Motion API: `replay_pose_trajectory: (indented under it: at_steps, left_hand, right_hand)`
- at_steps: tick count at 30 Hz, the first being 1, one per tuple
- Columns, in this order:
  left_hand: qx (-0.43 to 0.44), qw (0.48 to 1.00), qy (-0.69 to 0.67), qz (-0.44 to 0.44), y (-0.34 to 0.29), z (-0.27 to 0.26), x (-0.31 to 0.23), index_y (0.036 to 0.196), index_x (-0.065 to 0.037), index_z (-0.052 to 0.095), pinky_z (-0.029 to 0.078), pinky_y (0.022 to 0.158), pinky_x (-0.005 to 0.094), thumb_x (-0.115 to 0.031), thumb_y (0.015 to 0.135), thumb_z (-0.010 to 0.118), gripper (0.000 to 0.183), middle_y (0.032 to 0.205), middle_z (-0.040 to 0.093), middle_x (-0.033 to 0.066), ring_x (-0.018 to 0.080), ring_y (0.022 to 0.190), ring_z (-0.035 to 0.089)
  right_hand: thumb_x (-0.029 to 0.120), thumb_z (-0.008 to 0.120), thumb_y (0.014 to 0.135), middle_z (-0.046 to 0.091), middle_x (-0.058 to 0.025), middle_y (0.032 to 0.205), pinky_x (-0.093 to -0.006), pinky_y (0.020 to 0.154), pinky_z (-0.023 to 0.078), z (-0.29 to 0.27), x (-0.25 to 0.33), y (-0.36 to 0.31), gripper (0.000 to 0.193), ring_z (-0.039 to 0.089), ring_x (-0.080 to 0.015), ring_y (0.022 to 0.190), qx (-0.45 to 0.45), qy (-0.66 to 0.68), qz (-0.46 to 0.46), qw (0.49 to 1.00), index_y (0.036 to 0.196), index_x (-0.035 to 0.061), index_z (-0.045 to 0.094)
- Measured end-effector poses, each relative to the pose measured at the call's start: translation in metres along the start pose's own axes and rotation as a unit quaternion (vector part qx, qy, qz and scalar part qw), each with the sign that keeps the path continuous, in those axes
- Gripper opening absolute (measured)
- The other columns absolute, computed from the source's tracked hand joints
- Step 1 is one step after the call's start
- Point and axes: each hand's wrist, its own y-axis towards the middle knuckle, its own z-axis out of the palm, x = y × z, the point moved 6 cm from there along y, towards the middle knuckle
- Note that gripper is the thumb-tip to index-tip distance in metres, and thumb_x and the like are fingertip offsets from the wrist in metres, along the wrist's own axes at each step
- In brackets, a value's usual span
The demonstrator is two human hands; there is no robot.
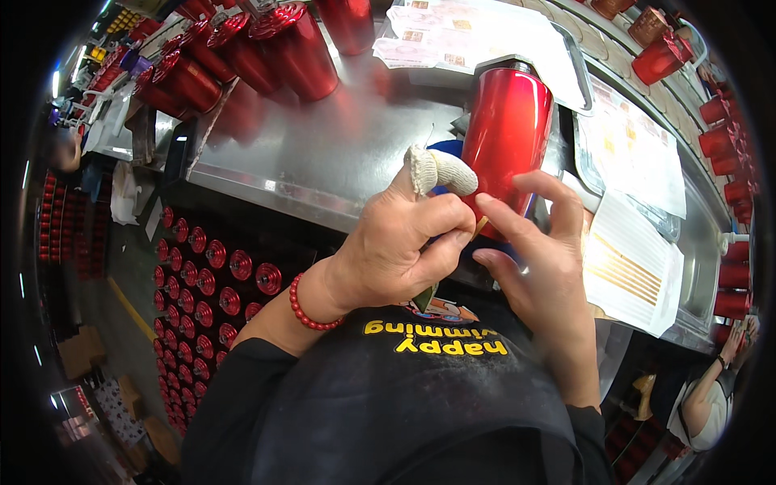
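Note:
A shiny red tumbler [509, 133] lies tilted on the steel bench, its dark end pointing away from me. My left hand [412, 234] is closed in a pinch beside the tumbler's near end, with a small gold strip [481, 225] at its fingertips. A knitted white finger cover [449, 172] sits on one of its fingers, and red beads circle the wrist. Below this hand pokes a dark green pointed piece [424, 297]; whether the hand grips it is hidden. My right hand [546, 250] has thumb and fingers apart around the near end, its index fingertip by the tumbler. Something blue shows partly behind the tumbler.
Several red lidded tumblers [295, 48] stand at the bench's far left. A white sheet with gold stripes [626, 275] lies at right, near printed sheets [634, 149] on a tray. Rows of red tumblers [206, 283] fill the lower left. Another person's arm [703, 396] shows at far right.

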Motion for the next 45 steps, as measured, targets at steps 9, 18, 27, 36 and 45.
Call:
replay_pose_trajectory:
  at_steps: [9, 18, 27, 36, 45]
  left_hand:
    - [0.018, 0.985, 0.161, -0.054, -0.008, 0.024, 0.011, 0.102, -0.007, 0.058, 0.055, 0.069, 0.0431, -0.015, 0.076, 0.081, 0.035, 0.110, 0.057, 0.0228, 0.0381, 0.084, 0.064]
    - [0.003, 0.998, 0.049, -0.025, 0.000, 0.008, 0.009, 0.093, -0.003, 0.067, 0.049, 0.071, 0.0317, 0.000, 0.081, 0.069, 0.013, 0.112, 0.060, 0.0184, 0.0241, 0.083, 0.059]
    - [-0.013, 0.958, 0.202, 0.204, 0.008, -0.001, -0.030, 0.096, -0.008, 0.075, 0.049, 0.059, 0.0269, 0.000, 0.066, 0.077, 0.031, 0.117, 0.063, 0.0147, 0.0178, 0.077, 0.061]
    - [-0.044, 0.954, 0.215, 0.202, 0.004, 0.003, -0.019, 0.093, -0.010, 0.072, 0.058, 0.064, 0.0343, -0.008, 0.073, 0.075, 0.020, 0.111, 0.061, 0.0133, 0.0247, 0.077, 0.068]
    - [-0.042, 0.990, 0.096, 0.100, 0.005, 0.000, 0.004, 0.097, -0.005, 0.074, 0.047, 0.063, 0.0276, 0.000, 0.077, 0.078, 0.021, 0.109, 0.062, 0.0125, 0.0177, 0.075, 0.057]
  right_hand:
    - [0.008, 0.085, 0.075, 0.054, -0.0184, 0.125, -0.0436, 0.096, 0.046, 0.005, -0.031, -0.023, 0.034, 0.053, -0.0354, 0.117, -0.058, 0.025, 0.078, 0.995, 0.104, 0.0033, 0.066]
    - [0.012, 0.084, 0.078, 0.053, -0.0185, 0.126, -0.0443, 0.100, 0.044, 0.007, -0.050, -0.038, 0.030, 0.053, -0.0356, 0.117, 0.002, 0.038, 0.145, 0.989, 0.101, 0.0017, 0.068]
    - [0.017, 0.074, 0.090, 0.054, -0.0158, 0.124, -0.0418, 0.098, 0.044, -0.003, -0.018, 0.000, 0.021, 0.052, -0.0321, 0.118, 0.047, 0.175, 0.045, 0.982, 0.106, 0.0037, 0.072]
    - [0.007, 0.075, 0.087, 0.055, -0.0125, 0.114, -0.0361, 0.088, 0.048, 0.000, -0.031, -0.013, 0.009, 0.057, -0.0276, 0.106, 0.026, 0.317, 0.140, 0.938, 0.091, 0.0030, 0.068]
    - [0.003, 0.081, 0.073, 0.058, -0.0133, 0.116, -0.0454, 0.095, 0.045, -0.006, -0.016, -0.014, 0.020, 0.055, -0.0354, 0.112, -0.095, -0.010, -0.023, 0.995, 0.090, 0.0049, 0.070]
